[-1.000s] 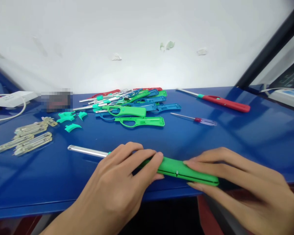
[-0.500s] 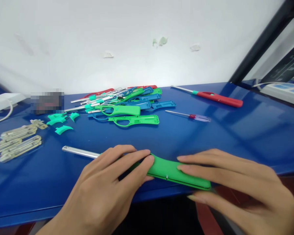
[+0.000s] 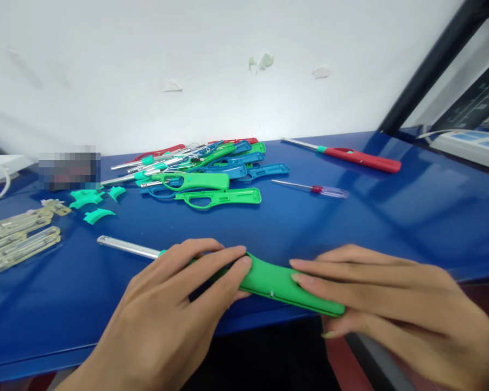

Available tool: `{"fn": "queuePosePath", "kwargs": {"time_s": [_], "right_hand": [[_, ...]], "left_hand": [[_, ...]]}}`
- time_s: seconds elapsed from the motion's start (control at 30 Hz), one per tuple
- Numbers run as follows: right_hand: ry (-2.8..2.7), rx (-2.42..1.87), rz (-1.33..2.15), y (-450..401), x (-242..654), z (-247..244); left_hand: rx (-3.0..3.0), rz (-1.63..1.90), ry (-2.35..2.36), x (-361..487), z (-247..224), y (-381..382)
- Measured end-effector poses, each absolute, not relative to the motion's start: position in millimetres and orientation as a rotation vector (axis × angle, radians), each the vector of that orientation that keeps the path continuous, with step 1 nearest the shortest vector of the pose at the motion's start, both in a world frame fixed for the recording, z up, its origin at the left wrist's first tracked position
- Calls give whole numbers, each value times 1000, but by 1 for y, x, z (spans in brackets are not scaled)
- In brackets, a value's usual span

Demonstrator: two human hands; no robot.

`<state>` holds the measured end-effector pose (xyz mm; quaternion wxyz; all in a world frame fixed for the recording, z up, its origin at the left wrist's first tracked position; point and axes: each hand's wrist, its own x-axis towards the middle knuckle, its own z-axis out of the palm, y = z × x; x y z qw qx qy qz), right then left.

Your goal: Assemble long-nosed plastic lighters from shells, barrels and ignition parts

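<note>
A green long-necked gas lighter (image 3: 287, 282) lies across the front edge of the blue table, its metal tube pointing left. A dark seam runs along the near side of its handle. My left hand (image 3: 175, 304) is closed over the trigger end, hiding the loop and part of the tube's base. With fingertips on top and the thumb below, my right hand (image 3: 395, 304) grips the handle's right end. Behind them a pile of lighter parts holds green half shells (image 3: 224, 198), blue shells and metal tubes.
A red lighter (image 3: 362, 159) and a screwdriver (image 3: 330, 191) lie at the back right. Teal triggers (image 3: 100, 216) and clear fuel tanks (image 3: 28, 247) are on the left. A white power strip (image 3: 472, 144) stands by a black post at right.
My right thumb has come up against the underside of the lighter's handle. My left hand keeps its hold. The whole view has shifted slightly.
</note>
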<state>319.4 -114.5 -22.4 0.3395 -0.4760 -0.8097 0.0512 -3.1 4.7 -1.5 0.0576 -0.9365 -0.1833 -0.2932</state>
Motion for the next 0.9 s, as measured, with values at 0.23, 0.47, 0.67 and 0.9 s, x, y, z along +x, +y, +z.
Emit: {"fn": "queuePosePath", "kwargs": {"time_s": [0.23,0.47,0.67,0.9], "right_hand": [[-2111,-1234,158,-117,321,-22],[-2087,-1201,146,-116,319,-25],[-2058,-1198,140,-115,316,-24],[-2092,-1199,76,-116,315,-24]], "left_hand": [[-2825,-819,-544,-3,-3,4],[-2849,-854,-527,0,-3,3],[-2846,-861,-507,0,-3,4],[-2817,-829,-510,1,-2,4]]}}
